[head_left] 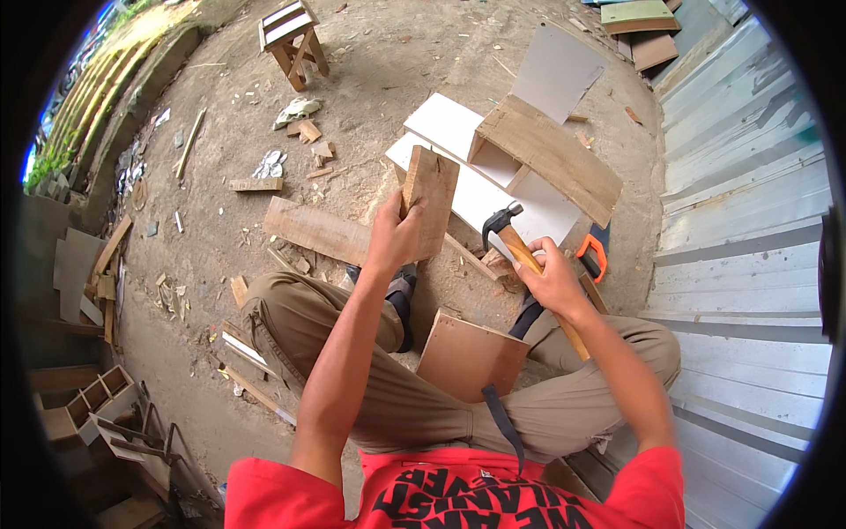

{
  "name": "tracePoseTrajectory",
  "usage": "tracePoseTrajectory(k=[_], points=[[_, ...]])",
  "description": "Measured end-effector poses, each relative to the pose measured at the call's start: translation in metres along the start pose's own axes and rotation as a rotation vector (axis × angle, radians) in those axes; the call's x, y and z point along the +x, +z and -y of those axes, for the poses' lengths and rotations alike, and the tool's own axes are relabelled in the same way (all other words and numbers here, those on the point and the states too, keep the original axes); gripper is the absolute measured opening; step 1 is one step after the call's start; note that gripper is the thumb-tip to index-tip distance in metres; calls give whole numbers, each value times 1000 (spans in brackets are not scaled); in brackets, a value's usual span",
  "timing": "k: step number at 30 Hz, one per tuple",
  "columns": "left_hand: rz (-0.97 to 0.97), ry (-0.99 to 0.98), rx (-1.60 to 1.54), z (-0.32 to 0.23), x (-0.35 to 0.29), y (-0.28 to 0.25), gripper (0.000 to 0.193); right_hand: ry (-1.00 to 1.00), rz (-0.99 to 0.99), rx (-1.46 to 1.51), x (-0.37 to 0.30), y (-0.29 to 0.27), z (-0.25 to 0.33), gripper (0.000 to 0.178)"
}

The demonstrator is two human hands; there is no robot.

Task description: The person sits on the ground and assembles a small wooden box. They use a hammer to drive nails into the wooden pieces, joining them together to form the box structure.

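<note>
My left hand [394, 236] is closed on the edge of a short wooden board [436, 198], raised in front of my knees. What looks like a nail shows near the board's top edge. A claw hammer [520, 249] with a wooden handle and dark metal head is in my right hand [552, 278], its fingers wrapped round the handle just below the head. The hammer head is apart from the board, to its right. Below the hands, between my legs, stands a brown wooden panel [473, 357] with a dark strap [502, 423] hanging near it.
Past my hands lies a partly built wooden box [551, 154] beside white panels [445, 123]. A saw with an orange handle [593, 256] lies at right, near a corrugated metal wall [740, 256]. A plank [313, 229] and offcuts [256, 185] litter the left ground; a stool [293, 44] stands farther off.
</note>
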State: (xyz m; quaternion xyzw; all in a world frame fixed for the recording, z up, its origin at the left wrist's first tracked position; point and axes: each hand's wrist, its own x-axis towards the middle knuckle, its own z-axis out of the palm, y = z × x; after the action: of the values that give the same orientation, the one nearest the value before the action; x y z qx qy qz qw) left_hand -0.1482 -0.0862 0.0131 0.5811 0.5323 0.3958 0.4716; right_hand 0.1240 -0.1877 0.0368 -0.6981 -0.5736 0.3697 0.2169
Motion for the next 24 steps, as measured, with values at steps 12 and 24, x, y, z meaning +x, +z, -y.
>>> tracePoseTrajectory(k=[12, 24], points=[[216, 125, 160, -15, -22, 13, 44, -239, -210, 505, -29, -13, 20, 34], [451, 69, 80, 43, -21, 45, 44, 3, -60, 582, -22, -1, -9, 46]])
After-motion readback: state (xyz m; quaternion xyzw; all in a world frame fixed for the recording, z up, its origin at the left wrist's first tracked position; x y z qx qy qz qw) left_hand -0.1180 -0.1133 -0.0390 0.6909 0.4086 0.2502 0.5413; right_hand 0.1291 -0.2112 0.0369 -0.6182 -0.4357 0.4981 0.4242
